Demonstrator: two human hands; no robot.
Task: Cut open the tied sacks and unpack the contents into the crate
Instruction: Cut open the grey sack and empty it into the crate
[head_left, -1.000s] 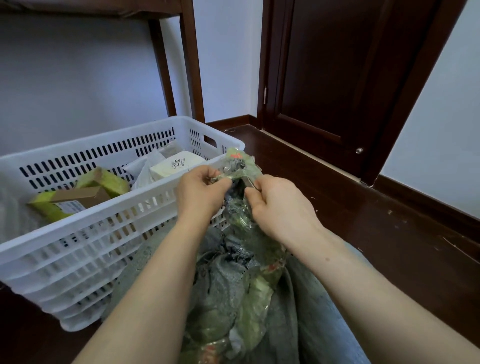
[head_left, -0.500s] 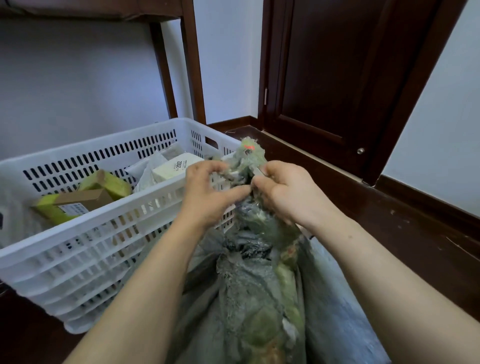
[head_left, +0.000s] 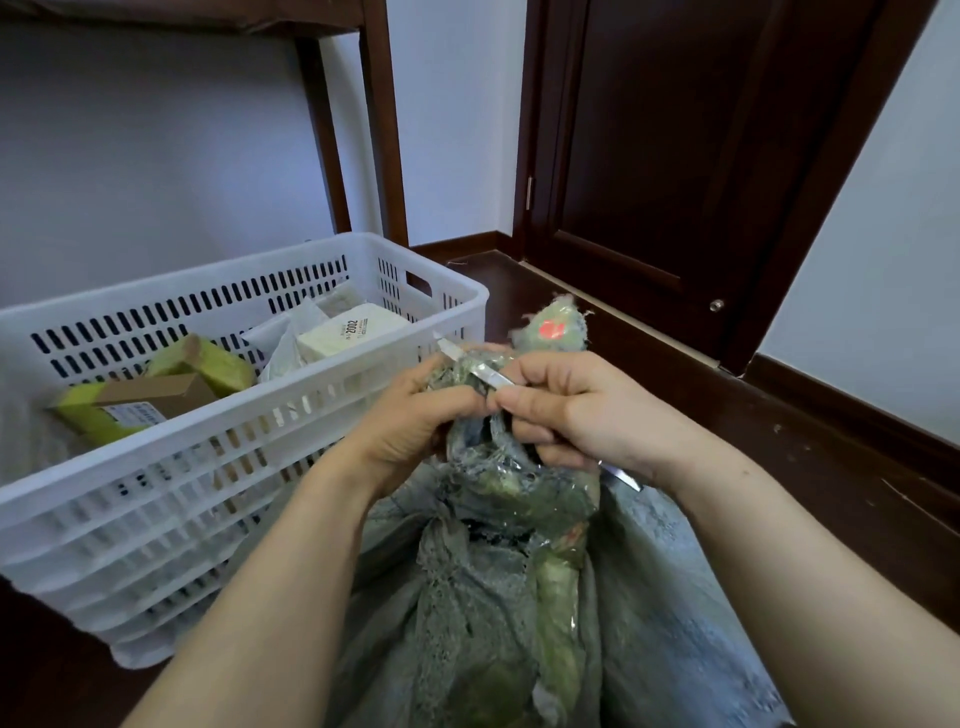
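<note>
Blade's out now: your right hand (head_left: 576, 410) curls round the knife (head_left: 488, 375), edge across the sack (head_left: 483, 597) neck, left hand (head_left: 410, 415) pinching it beside the crate (head_left: 208, 415); cutting's probably begun, the tie looks uncut

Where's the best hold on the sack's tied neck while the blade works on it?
Grip the neck just below the tied top, from the crate side, where the left hand holds it. It bunches narrow there, and the blade in the right hand crosses above.
</note>
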